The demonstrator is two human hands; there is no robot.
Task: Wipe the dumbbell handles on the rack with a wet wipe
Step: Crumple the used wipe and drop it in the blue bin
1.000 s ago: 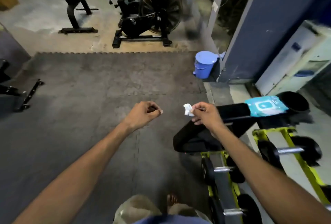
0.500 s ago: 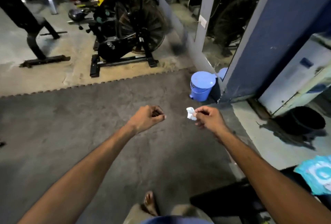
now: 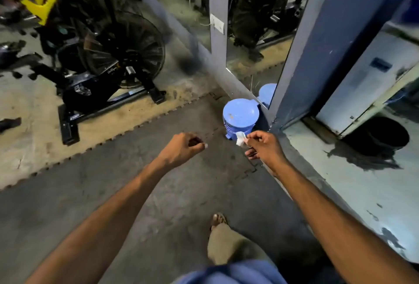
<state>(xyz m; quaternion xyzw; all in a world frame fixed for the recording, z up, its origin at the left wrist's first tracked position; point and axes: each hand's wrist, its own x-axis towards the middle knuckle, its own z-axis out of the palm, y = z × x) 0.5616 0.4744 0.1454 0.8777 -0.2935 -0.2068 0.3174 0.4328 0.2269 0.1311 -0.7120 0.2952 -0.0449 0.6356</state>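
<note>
Fingers (image 3: 253, 135) of the right hand (image 3: 265, 147) pinch a crumpled wet wipe (image 3: 240, 139) — long axis roughly upright, jutting leftward; the left hand (image 3: 183, 149) is curled, holding nothing.

Single head-worn wide-angle view, facing forward and down at the floor mat (image 3: 90, 193). Forearms enter from the bottom edge; left hand (image 3: 181, 148) and right hand (image 3: 265, 146) sit close, mid-frame.

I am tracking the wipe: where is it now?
Head view, right of centre: the right hand pinches the wipe, in front of the bin.
</note>
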